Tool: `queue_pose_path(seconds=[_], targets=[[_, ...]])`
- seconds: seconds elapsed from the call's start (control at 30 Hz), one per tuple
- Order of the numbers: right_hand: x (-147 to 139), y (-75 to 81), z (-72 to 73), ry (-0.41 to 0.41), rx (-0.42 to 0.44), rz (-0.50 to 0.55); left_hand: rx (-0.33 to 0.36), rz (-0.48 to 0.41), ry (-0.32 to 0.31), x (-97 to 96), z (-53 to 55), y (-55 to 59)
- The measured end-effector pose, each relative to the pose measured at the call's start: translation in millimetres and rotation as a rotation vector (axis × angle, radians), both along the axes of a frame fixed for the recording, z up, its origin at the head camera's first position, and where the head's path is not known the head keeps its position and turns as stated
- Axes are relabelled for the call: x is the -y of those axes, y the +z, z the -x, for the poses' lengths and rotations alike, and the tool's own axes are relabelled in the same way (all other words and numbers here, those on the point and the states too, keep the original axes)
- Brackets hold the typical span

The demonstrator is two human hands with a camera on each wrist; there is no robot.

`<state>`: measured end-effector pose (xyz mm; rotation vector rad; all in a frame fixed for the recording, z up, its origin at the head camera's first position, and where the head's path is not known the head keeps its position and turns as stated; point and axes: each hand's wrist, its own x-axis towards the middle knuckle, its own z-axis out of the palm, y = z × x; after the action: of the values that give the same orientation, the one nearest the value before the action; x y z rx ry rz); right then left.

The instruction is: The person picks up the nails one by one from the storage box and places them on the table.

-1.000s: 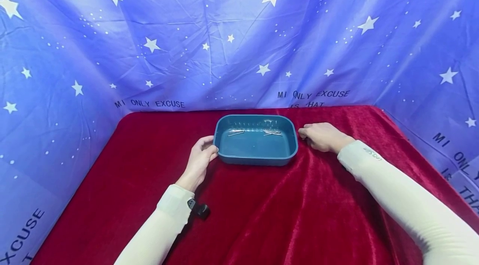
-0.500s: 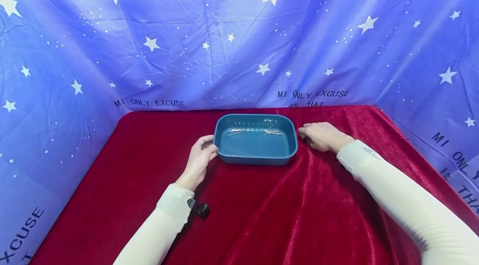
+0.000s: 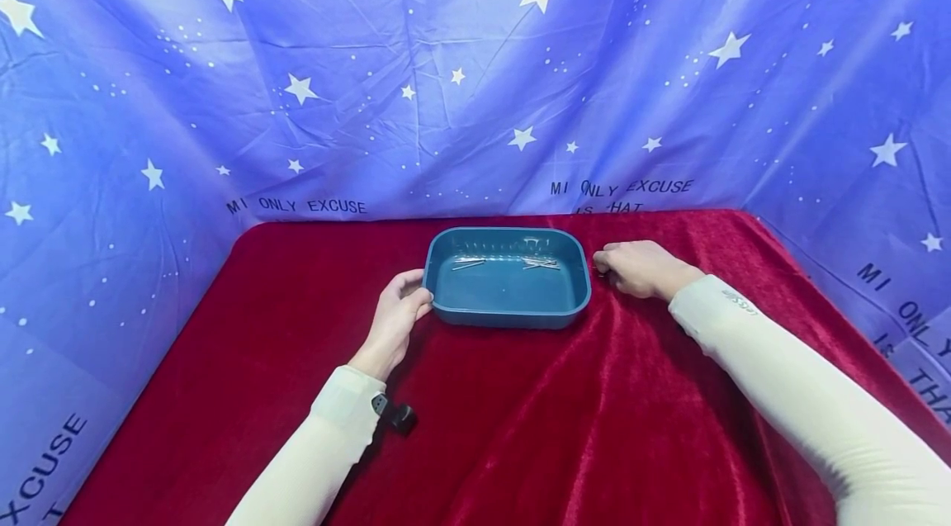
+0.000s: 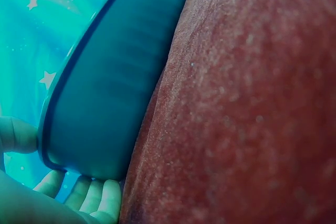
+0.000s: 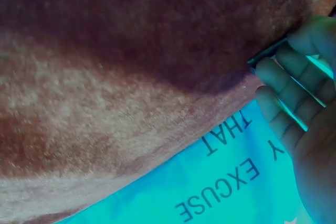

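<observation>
A dark teal rectangular tray stands on the red velvet cloth. My left hand holds its left end, thumb at the rim and bent fingers against the outer wall. Inside lie thin silvery sticks in two groups: a few sticks to the left and several sticks to the right. Just beyond the right end, low over the cloth, is my right hand. Its thumb and fingers pinch a short, thin, dark-looking stick, mostly hidden by the hand in the head view.
Red velvet cloth covers the table, with folds in front and to the right. A blue star-printed curtain hangs behind and along both sides. A small black device is strapped to the left wrist.
</observation>
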<state>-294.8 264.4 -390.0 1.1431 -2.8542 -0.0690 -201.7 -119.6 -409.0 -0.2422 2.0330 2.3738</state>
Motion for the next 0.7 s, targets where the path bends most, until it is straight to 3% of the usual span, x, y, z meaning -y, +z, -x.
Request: queue_pose_path(seconds=[0.43, 0.7], targets=[[6, 19.4, 1.3, -0.039, 0.002, -0.011, -0.004, 0.008, 0.002, -0.4, -0.8, 0.8], [9, 24.9, 5.6, -0.015, -0.020, -0.001, 0.002, 0.007, 0.005, -0.1, -1.6, 1.4]])
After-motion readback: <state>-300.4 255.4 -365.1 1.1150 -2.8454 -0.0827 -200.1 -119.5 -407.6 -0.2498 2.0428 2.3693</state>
